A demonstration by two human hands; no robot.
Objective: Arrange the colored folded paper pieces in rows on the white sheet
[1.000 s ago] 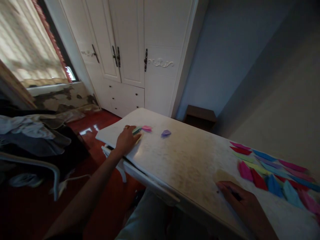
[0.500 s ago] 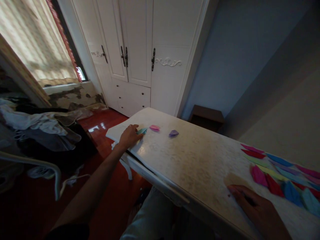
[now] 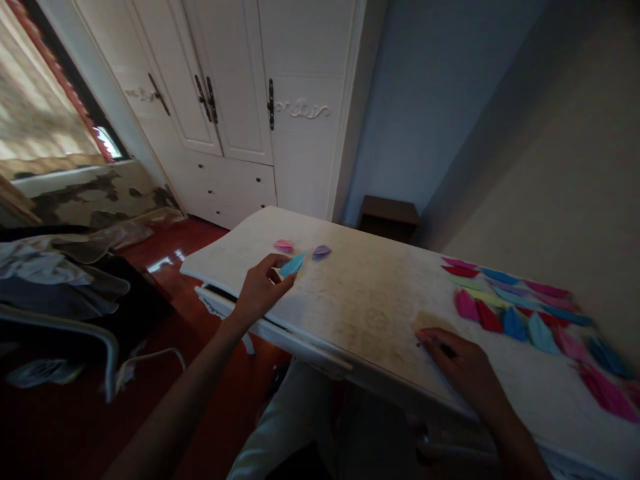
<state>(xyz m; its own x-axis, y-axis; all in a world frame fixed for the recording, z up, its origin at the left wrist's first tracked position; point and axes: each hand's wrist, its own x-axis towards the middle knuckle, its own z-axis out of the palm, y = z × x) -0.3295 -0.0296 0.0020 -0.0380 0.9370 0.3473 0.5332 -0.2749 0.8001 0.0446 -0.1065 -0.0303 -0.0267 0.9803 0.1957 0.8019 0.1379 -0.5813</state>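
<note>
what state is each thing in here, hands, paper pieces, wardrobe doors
left hand: pinching the blue folded paper, lifted off the table
right hand: flat on the table, palm down
pink folded paper: lying on the table
purple folded paper: lying on the table
coloured folded papers: laid out in rows by the wall
wardrobe doors: closed

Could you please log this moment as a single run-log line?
left hand: holds blue paper | right hand: flat on table | pink, purple pieces beyond | paper rows right
</note>
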